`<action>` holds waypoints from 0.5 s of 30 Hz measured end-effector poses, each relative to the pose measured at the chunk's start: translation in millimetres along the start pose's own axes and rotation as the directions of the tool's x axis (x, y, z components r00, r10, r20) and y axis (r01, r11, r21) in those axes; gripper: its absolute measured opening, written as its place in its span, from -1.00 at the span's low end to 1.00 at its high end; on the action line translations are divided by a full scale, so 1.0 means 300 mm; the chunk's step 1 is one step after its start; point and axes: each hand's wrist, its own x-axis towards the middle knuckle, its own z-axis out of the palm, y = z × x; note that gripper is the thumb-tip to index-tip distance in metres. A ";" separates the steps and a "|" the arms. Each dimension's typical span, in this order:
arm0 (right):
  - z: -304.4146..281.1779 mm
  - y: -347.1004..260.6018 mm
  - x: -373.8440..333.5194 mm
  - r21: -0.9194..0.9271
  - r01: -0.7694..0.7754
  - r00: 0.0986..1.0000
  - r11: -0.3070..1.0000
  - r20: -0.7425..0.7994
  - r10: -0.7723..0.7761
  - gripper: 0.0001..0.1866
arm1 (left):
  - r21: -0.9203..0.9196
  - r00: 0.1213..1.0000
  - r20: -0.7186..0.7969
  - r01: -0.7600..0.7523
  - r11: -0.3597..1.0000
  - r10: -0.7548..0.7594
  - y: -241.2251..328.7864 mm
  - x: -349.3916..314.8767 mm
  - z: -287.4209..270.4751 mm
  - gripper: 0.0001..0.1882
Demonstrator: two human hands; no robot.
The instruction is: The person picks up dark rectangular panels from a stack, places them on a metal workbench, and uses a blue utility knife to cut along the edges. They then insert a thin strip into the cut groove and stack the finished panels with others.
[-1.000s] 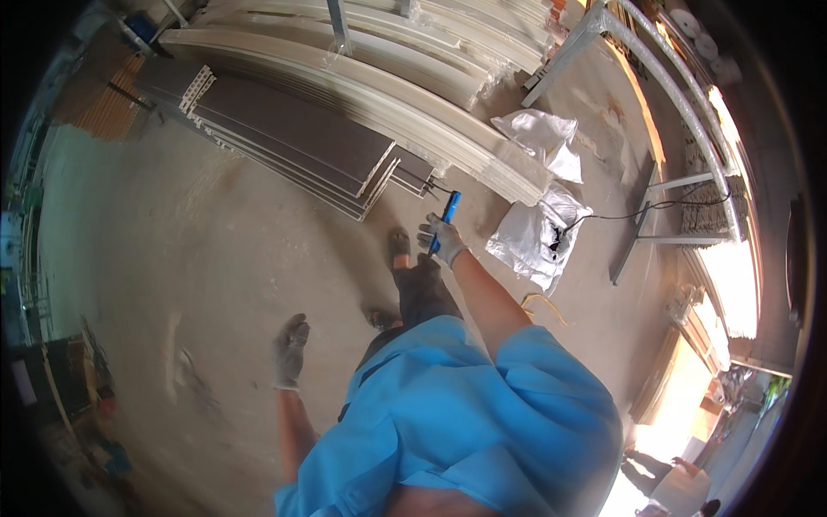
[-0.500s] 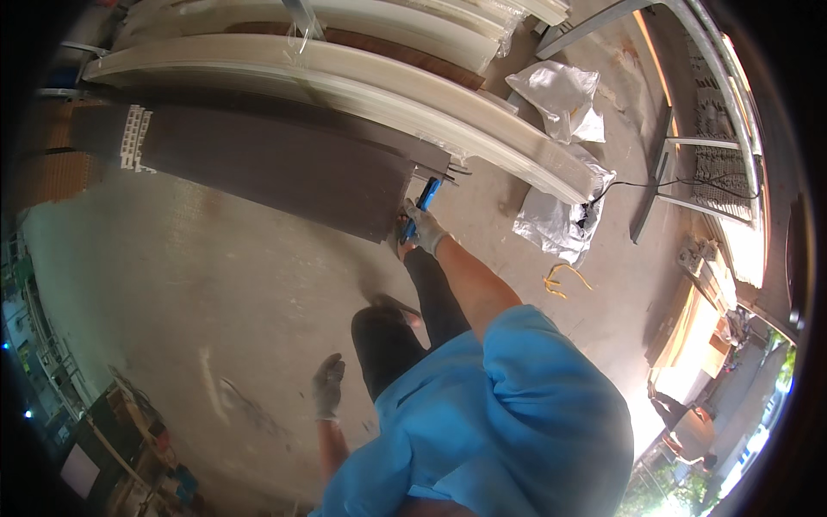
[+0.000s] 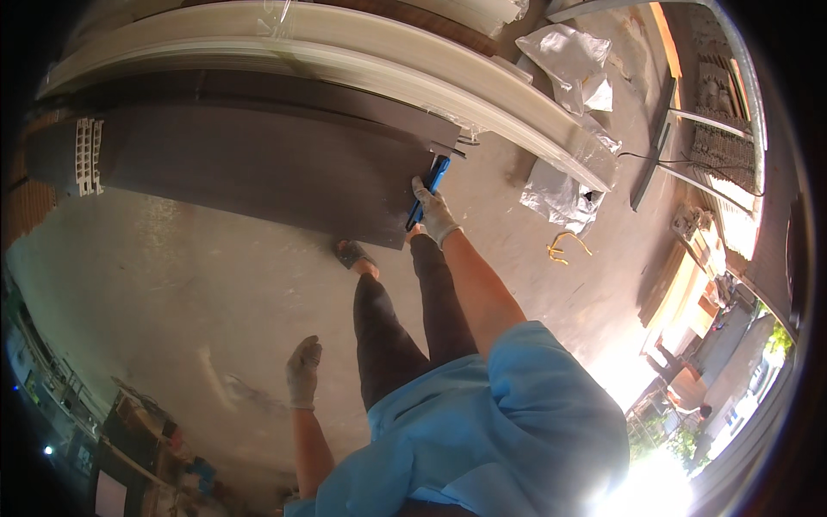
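My right hand, in a pale glove, is closed around a long, narrow blue-and-black tool. It holds the tool at the near right end of a stack of dark grey-brown panels; whether the tool touches the panels I cannot tell. The tool's exact kind is unclear. My left hand, gloved with darker fingertips, hangs low over the floor on the left. Its fingers are together and loosely curled, with nothing visible in them. My left foot in a dark shoe stands beside the panels' near edge.
Long cream-coloured profiles lie behind the dark panels. Silvery plastic bags and a yellow strap lie on the floor to the right, near a metal frame. A pale lattice-like end piece sits at the left. Another person is far right.
My right hand and the blue tool have shifted slightly up and right. My left leg has stepped forward toward the panels, and my left hand has swung a little left.
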 end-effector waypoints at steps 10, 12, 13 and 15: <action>-0.037 -0.033 0.062 0.224 -0.120 0.972 0.967 0.226 0.069 -0.52 | 0.022 0.999 0.009 0.037 0.999 -0.037 0.110 0.051 -0.035 -0.63; -0.043 -0.021 0.065 0.187 -0.119 0.983 0.975 0.161 0.089 -0.53 | 0.099 1.000 -0.006 -0.001 0.995 0.002 0.167 0.058 -0.013 -0.63; -0.050 -0.018 0.067 0.164 -0.128 0.986 0.978 0.123 0.108 -0.54 | 0.072 1.000 -0.017 -0.004 0.997 0.005 0.195 0.058 0.002 -0.64; -0.078 -0.013 0.063 0.151 -0.132 0.983 0.980 0.147 0.110 -0.55 | 0.047 0.998 -0.054 -0.019 0.999 0.022 0.249 0.056 0.027 -0.66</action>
